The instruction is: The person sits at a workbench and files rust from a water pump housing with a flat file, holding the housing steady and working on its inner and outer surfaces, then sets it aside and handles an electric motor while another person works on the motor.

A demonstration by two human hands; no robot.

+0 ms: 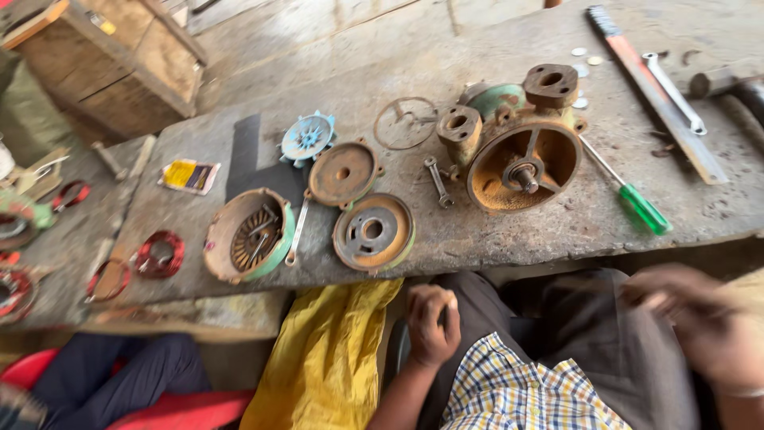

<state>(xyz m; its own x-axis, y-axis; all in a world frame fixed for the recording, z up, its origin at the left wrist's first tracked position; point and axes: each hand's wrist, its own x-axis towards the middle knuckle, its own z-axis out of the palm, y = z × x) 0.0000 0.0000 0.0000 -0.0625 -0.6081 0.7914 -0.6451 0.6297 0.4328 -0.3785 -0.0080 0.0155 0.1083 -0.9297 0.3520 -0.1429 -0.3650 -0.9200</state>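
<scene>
While the left hand (432, 322) rests curled in a loose fist on the lap at lower centre, just beside the yellow cloth (326, 358), the blurred right hand (700, 318) hangs at lower right, its grip unreadable, below the green screwdriver (633, 199).
</scene>
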